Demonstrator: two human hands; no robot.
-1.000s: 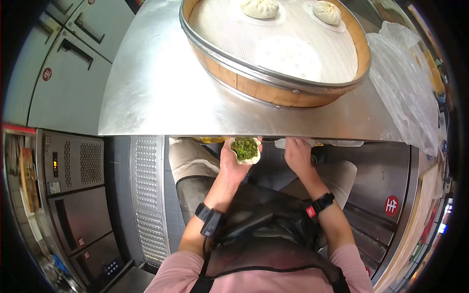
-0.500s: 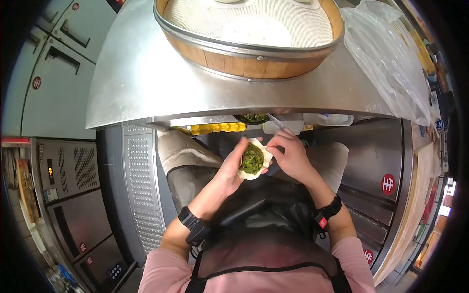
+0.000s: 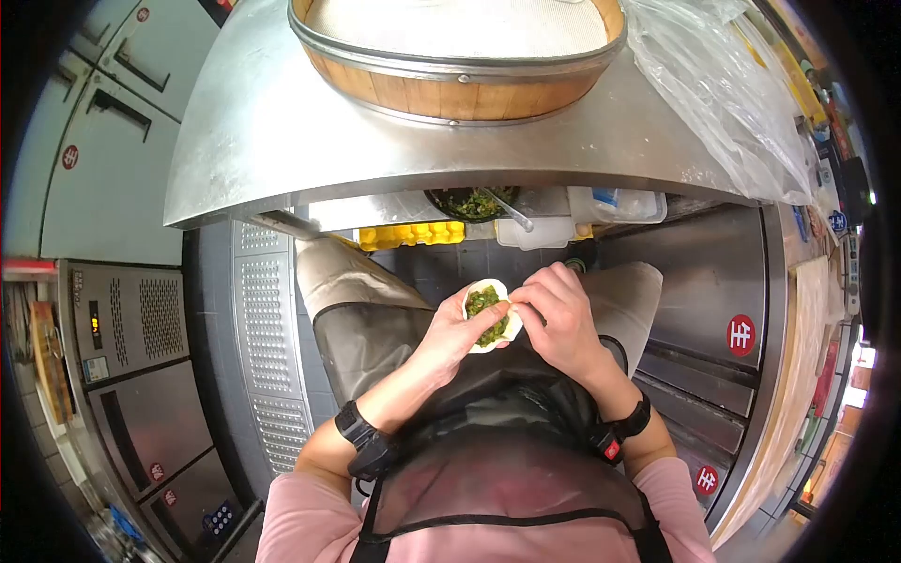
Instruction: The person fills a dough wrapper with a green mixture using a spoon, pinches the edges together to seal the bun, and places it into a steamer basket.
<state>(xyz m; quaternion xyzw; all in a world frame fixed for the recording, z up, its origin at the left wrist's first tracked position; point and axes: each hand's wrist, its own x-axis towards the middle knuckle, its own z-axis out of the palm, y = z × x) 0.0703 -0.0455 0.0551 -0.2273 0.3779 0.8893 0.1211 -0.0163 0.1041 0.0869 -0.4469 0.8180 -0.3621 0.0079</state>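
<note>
A round white dough wrapper [image 3: 512, 328] rests in my left hand [image 3: 445, 340], cupped below chest height. Chopped green filling [image 3: 481, 302] lies in its middle, with the left thumb pressed over it. My right hand [image 3: 566, 317] pinches the wrapper's right edge between thumb and fingertips. Beyond my hands, under the counter's edge, a dark bowl of green filling [image 3: 458, 201] is partly visible, with a metal utensil handle [image 3: 508, 211] leaning out of it.
On the steel counter [image 3: 253, 141] stands a wooden steamer [image 3: 441, 92] lined with white mesh. Clear plastic sheeting [image 3: 723, 94] lies at its right. Below are a yellow moulded tray [image 3: 410, 235] and a clear plastic container [image 3: 627, 205]. Steel cabinets [image 3: 699, 281] flank my legs.
My left thumb has moved over the filling, and the wrapper's edges stand up more around it. The right hand still pinches the edge. The view has shifted, showing more of the bowl.
</note>
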